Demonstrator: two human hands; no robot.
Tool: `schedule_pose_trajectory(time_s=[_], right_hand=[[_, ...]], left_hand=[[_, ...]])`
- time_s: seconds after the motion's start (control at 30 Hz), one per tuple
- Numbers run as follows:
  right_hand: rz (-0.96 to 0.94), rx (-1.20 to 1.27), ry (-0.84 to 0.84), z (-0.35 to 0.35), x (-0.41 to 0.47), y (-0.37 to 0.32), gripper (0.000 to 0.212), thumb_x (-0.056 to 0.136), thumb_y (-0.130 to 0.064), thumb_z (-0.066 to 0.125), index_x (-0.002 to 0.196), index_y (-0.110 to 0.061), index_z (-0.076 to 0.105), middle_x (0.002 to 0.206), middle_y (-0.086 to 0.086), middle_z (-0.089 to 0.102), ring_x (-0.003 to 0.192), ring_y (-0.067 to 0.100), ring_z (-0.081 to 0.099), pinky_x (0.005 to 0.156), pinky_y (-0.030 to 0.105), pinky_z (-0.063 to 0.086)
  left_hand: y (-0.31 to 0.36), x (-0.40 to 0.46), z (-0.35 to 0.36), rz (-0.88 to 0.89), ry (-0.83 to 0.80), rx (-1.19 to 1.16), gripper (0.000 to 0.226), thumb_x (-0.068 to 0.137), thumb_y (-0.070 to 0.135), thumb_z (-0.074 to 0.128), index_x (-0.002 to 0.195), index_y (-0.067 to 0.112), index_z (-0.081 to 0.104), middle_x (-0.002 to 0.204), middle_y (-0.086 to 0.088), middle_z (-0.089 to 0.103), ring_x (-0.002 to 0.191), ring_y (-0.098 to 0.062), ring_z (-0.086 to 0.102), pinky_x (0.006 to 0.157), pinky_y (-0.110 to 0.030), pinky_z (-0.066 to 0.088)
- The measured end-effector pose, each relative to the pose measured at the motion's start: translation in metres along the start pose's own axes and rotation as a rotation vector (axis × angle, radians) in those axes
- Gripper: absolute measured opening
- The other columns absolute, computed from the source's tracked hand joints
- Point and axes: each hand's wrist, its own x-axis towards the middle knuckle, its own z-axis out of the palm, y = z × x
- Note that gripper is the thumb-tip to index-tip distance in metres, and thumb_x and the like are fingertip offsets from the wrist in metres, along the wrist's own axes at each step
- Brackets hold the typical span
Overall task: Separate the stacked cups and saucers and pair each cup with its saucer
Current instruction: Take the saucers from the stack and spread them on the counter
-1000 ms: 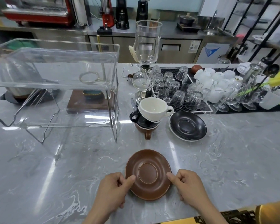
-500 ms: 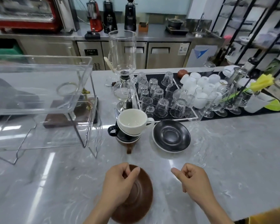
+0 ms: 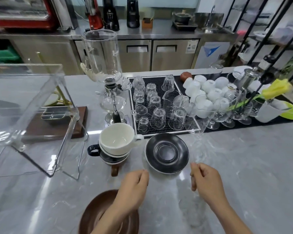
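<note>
Both hands have let go of the brown saucer – loosely curled, holding nothing – reaching toward the black saucer mid-counter.

text: none legible | sticker on steel cabinet: too blurred

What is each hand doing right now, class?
Left hand: fingers loosely curled, holding nothing.
Right hand: fingers loosely curled, holding nothing.
</note>
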Motion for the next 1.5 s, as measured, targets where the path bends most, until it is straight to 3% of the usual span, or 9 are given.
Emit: schedule_pose_trajectory(time_s=[0.13,0.27,0.43,0.6,0.77,0.87,0.97,1.2,1.5], right_hand=[[-0.004,-0.003,-0.030,-0.001,0.024,0.008,0.049,0.102,-0.028,0.051,0.067,0.007,0.054,0.041,0.000,0.056,0.032,0.005,0.051,0.043,0.013,0.043],[-0.026,-0.044,-0.037,0.001,0.047,0.015,0.049,0.100,-0.032,0.052,0.065,0.002,0.052,0.048,0.017,0.058,0.038,0.019,0.054,0.051,0.034,0.050],[-0.025,-0.096,-0.022,0.006,0.068,0.021,0.042,0.096,-0.043,0.055,0.065,-0.013,0.054,0.054,0.013,0.061,0.057,0.038,0.060,0.059,0.049,0.054],[-0.012,-0.098,-0.028,0.009,0.078,0.028,0.040,0.092,-0.050,0.057,0.066,-0.019,0.053,0.055,0.012,0.062,0.056,0.036,0.062,0.058,0.047,0.054],[-0.043,-0.164,-0.049,0.011,0.082,0.032,0.042,0.092,-0.045,0.060,0.062,-0.016,0.053,0.053,0.009,0.060,0.052,0.029,0.061,0.056,0.042,0.053],[-0.061,-0.206,-0.053,0.011,0.082,0.033,0.044,0.092,-0.044,0.062,0.061,-0.014,0.051,0.046,0.000,0.054,0.043,0.012,0.048,0.050,0.033,0.044],[-0.076,-0.242,-0.062,0.012,0.083,0.031,0.046,0.091,-0.044,0.062,0.059,-0.014,0.051,0.046,-0.007,0.053,0.044,0.006,0.046,0.046,0.025,0.036],[-0.096,-0.296,-0.047,0.014,0.081,0.026,0.041,0.091,-0.033,0.066,0.059,-0.014,0.049,0.045,-0.005,0.044,0.046,0.009,0.042,0.047,0.023,0.032],[-0.157,-0.246,-0.016,-0.002,0.063,0.018,0.040,0.092,-0.032,0.064,0.061,-0.010,0.050,0.044,-0.005,0.042,0.044,0.010,0.038,0.049,0.028,0.034]], left_hand=[[0.007,0.012,0.008,-0.028,0.025,0.077,0.038,0.100,0.011,0.047,0.062,0.015,0.042,0.063,-0.004,0.041,0.062,-0.016,0.036,0.060,-0.035,0.029],[0.011,0.024,0.015,-0.046,0.075,0.105,0.043,0.102,0.014,0.046,0.060,0.018,0.040,0.060,0.003,0.046,0.061,-0.015,0.042,0.057,-0.025,0.030],[0.003,0.040,0.024,-0.075,0.182,0.020,0.044,0.102,0.019,0.049,0.061,0.011,0.038,0.056,0.005,0.040,0.058,-0.010,0.033,0.055,-0.025,0.030],[-0.005,0.050,0.031,-0.142,0.196,0.032,0.051,0.101,0.032,0.050,0.053,0.026,0.038,0.051,0.010,0.045,0.053,-0.009,0.033,0.055,-0.026,0.031],[-0.008,0.053,0.033,-0.192,0.221,0.081,0.053,0.100,0.035,0.055,0.054,0.021,0.032,0.048,0.010,0.045,0.053,-0.011,0.035,0.056,-0.035,0.033],[-0.008,0.052,0.032,-0.186,0.229,0.108,0.053,0.099,0.036,0.057,0.055,0.019,0.033,0.046,0.004,0.039,0.051,-0.012,0.036,0.055,-0.037,0.031],[-0.008,0.053,0.032,-0.175,0.231,0.136,0.051,0.095,0.037,0.061,0.054,0.020,0.036,0.044,0.008,0.045,0.048,-0.009,0.038,0.052,-0.029,0.031],[-0.005,0.054,0.031,-0.132,0.236,0.133,0.050,0.093,0.030,0.065,0.055,0.022,0.034,0.047,0.018,0.049,0.050,-0.006,0.042,0.050,-0.021,0.032],[0.007,0.040,0.029,-0.014,0.228,0.052,0.050,0.094,0.020,0.067,0.056,0.022,0.034,0.043,0.009,0.033,0.048,-0.008,0.030,0.048,-0.022,0.027]])
